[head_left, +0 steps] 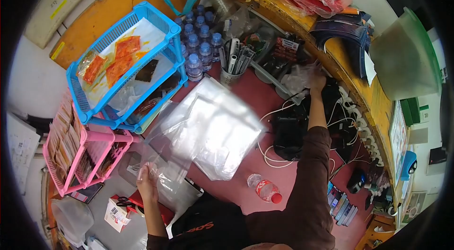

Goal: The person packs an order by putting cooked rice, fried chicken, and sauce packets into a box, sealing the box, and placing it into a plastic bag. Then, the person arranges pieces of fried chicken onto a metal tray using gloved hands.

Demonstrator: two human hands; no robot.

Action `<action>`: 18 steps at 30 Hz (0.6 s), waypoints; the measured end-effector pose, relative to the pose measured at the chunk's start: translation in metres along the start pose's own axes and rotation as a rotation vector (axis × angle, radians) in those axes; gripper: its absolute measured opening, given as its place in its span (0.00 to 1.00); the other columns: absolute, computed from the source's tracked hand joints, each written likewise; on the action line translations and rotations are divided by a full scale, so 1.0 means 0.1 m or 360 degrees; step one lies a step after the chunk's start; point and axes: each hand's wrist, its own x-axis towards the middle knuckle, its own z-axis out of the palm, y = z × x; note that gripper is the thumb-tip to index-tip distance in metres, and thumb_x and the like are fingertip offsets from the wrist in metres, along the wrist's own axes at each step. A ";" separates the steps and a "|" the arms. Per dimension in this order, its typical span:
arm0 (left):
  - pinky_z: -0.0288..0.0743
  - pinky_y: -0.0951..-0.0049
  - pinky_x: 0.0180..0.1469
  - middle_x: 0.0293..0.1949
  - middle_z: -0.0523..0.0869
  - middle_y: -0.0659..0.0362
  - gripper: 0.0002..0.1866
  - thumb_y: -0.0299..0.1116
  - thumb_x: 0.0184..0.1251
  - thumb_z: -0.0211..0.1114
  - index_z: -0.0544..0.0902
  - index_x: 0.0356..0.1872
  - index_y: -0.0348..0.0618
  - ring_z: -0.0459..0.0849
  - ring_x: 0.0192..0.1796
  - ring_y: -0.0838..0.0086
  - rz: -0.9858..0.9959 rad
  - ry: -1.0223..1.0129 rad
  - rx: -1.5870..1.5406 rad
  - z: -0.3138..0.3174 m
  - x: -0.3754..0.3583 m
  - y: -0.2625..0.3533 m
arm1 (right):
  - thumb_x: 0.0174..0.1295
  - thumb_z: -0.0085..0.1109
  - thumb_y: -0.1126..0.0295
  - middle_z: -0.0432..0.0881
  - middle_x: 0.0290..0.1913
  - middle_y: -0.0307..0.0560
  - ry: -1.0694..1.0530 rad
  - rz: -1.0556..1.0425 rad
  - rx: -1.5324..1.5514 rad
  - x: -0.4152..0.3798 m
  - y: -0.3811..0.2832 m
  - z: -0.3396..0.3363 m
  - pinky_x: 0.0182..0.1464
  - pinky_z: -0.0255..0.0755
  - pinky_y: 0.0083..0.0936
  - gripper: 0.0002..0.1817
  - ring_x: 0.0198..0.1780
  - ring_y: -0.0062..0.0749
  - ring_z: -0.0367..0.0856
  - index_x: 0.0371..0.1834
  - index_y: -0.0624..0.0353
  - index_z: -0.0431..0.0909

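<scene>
At the lower left, my left hand [147, 176] is closed, pinching the edge of a thin clear plastic bag [174, 180]. My right hand [317, 82] reaches far across to a grey-rimmed tray [272, 82] and is right at some crumpled clear plastic [297, 79]; its fingers are blurred, so I cannot tell if they grip it. Between my arms lies a stack of clear plastic bags [222, 131] on the red tabletop [224, 198]. A bottle with a red cap and red label [265, 188] lies on its side near my body.
To the left stand a blue tiered rack [137, 103] with orange-stained packets and a pink rack [78, 155] full of packets. Small water bottles [194, 68] and a pen cup [231, 77] stand at the back. White cables [279, 162] and a black bag [288, 136] lie beside my right arm.
</scene>
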 end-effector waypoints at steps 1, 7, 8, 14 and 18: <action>0.71 0.79 0.34 0.35 0.80 0.64 0.18 0.45 0.67 0.53 0.76 0.47 0.42 0.79 0.36 0.78 0.0096 -0.0021 0.0061 -0.04 0.01 -0.01 | 0.61 0.50 0.62 0.80 0.39 0.59 0.0346 0.0063 0.0263 0.02 0.10 0.07 0.40 0.72 0.38 0.17 0.40 0.46 0.81 0.39 0.70 0.73; 0.68 0.80 0.28 0.26 0.75 0.67 0.17 0.42 0.66 0.55 0.76 0.46 0.40 0.74 0.27 0.82 0.0103 0.0201 -0.0084 0.08 -0.15 0.26 | 0.63 0.51 0.59 0.78 0.43 0.50 0.1039 0.0313 0.1887 -0.22 -0.80 -0.36 0.42 0.72 0.39 0.16 0.40 0.43 0.78 0.47 0.57 0.69; 0.68 0.80 0.28 0.26 0.75 0.67 0.17 0.42 0.66 0.55 0.76 0.46 0.40 0.74 0.27 0.82 0.0108 0.0230 -0.0093 0.17 -0.18 0.30 | 0.63 0.51 0.59 0.78 0.43 0.50 0.1010 0.0311 0.1905 -0.35 -1.07 -0.46 0.42 0.72 0.39 0.16 0.40 0.43 0.78 0.47 0.57 0.69; 0.70 0.83 0.34 0.36 0.81 0.63 0.19 0.35 0.62 0.60 0.74 0.51 0.36 0.78 0.35 0.82 0.0192 -0.0266 0.0186 0.28 -0.41 0.28 | 0.57 0.54 0.48 0.72 0.51 0.45 -0.2256 0.0672 0.1589 -2.14 -2.66 -0.99 0.58 0.60 0.41 0.28 0.56 0.33 0.66 0.57 0.51 0.68; 0.71 0.82 0.35 0.35 0.81 0.62 0.14 0.32 0.62 0.59 0.76 0.47 0.37 0.78 0.34 0.82 0.0112 -0.0303 0.0467 0.11 -0.46 0.12 | 0.56 0.52 0.42 0.73 0.46 0.41 -0.3321 0.1142 0.1795 -3.10 -3.20 -1.15 0.56 0.63 0.35 0.28 0.48 0.31 0.71 0.54 0.47 0.71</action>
